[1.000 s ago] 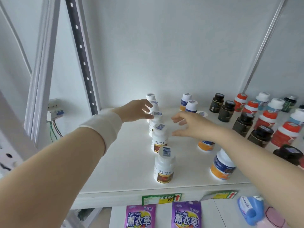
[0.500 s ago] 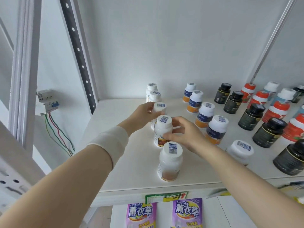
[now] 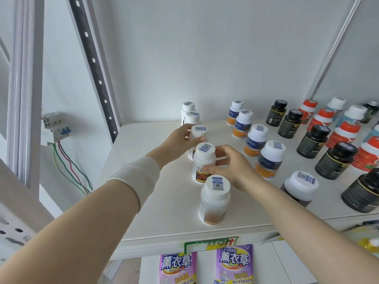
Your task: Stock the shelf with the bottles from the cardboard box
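Head camera gives me the shelf [image 3: 168,212] from above. Every container on it is capped, so I cannot tell what any of them holds.

I count five white bottles [image 3: 214,201] standing in a column from the back wall to the front edge. The left hand [image 3: 180,140] reaches in from the left, and its fingers curl round the cap of the third bottle [image 3: 199,132] from the front. The right hand [image 3: 233,167] grasps the second bottle [image 3: 203,160], thumb on the label and fingers behind the shoulder.

Just right of the column, four blue-and-orange bottles [image 3: 269,158] stand in a diagonal row. Further right are five black bottles [image 3: 312,141] and four red-capped bottles [image 3: 344,134]. One dark bottle with a white cap [image 3: 300,187] stands near the front. Two lavender packets [image 3: 234,263] hang below the shelf edge.

Half a second ago both hands were at these same two bottles. A second ago the right hand was flat and open over the blue-and-orange row.
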A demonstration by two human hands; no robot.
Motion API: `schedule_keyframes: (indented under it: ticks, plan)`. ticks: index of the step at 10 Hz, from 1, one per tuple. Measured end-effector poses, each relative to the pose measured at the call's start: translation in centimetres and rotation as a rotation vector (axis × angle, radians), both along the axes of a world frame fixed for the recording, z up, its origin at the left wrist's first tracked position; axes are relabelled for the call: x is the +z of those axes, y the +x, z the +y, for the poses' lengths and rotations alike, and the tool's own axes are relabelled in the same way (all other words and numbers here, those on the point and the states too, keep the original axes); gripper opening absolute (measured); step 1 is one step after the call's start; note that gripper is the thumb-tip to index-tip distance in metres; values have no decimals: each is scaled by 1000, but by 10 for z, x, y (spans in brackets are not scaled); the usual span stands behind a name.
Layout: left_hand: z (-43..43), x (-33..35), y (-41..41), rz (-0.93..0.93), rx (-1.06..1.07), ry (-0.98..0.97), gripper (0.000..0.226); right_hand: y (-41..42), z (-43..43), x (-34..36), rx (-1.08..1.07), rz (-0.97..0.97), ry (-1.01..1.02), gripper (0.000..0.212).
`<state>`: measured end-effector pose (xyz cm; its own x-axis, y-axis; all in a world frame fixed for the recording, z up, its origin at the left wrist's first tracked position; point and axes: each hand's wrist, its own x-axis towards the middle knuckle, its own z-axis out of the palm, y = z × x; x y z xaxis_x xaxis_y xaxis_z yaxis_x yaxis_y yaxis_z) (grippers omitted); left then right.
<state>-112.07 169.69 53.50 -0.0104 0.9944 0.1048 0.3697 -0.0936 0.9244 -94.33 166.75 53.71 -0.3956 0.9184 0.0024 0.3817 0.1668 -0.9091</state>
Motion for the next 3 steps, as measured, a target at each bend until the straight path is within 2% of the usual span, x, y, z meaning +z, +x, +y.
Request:
schedule_keyframes:
  ticks: [1, 2, 3]
  plan:
    - [-7, 7, -1, 29, 25, -18, 53, 6, -5, 10, 22, -39, 28, 52]
    - [-19, 18, -10, 158, 117, 29, 55, 19, -5, 25, -40, -37, 142, 46]
    - [-39, 42, -14, 468, 231, 154, 48, 30, -9, 49, -118, -157, 322, 43]
